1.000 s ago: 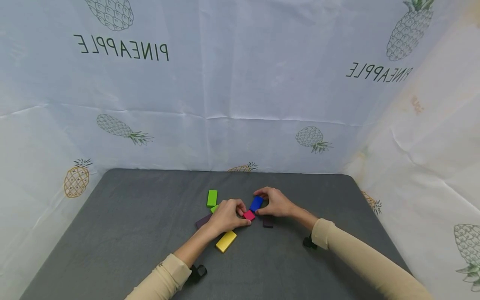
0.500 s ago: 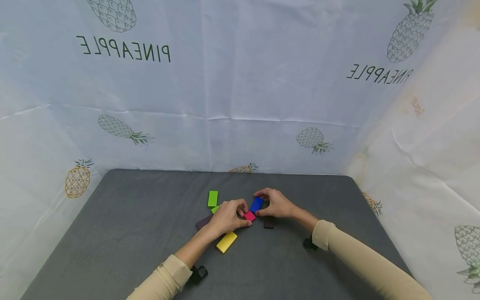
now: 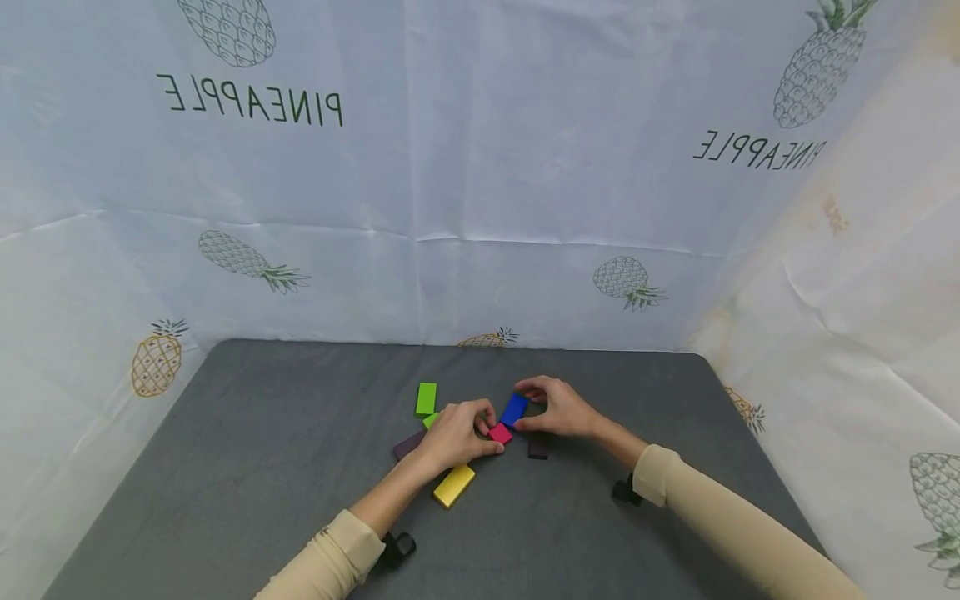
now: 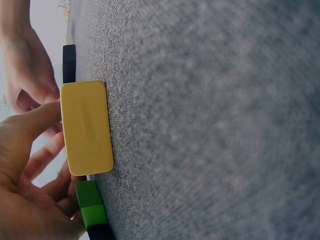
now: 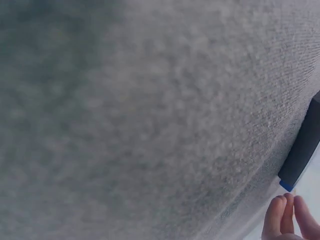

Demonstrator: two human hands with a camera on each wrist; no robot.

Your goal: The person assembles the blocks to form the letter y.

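My left hand pinches a small pink-red block between thumb and fingers on the table. A blue block lies at the red block's far corner. Around its right side stands my right hand, thumb close to its near end and fingertips just off its far end; the right wrist view shows fingertips by a blue edge. Left of and below my left hand lie a yellow block, a dark block and a partly hidden green block.
Another green block lies farther back. Under my right hand's near side is a second dark block, which looms large in the right wrist view. The grey table meets a pineapple-print cloth at its back edge.
My right hand has shifted slightly to the right, its fingertips easing off the blue block, which stays in place. The left hand and the red block look unmoved.
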